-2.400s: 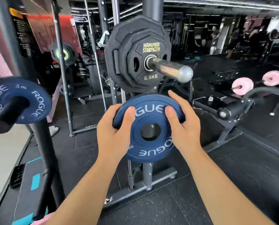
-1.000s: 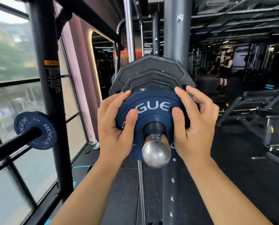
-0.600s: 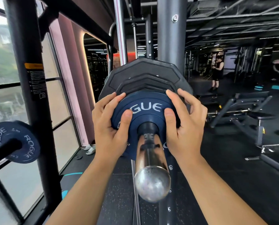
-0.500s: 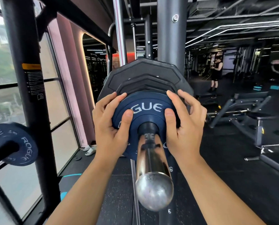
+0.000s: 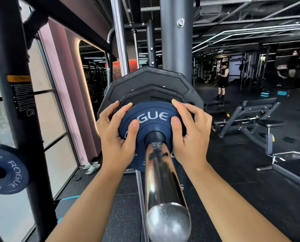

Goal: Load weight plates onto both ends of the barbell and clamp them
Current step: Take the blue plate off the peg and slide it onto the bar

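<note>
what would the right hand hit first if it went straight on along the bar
The black plate right behind the blue plate that the right hand grips. Its fingertips reach past the blue rim, though I cannot tell if any gap is left.

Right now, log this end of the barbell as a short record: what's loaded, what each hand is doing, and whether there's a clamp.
sleeve: chrome, points toward the camera
loaded: black plates inside, blue plate outermost
blue plate seating: close to the black plates; whether flush, cannot tell
left hand: grips blue plate's left rim, thumb on its face
right hand: grips its right rim, thumb on its face
clamp: none seen
spare: second blue plate, far left
</note>
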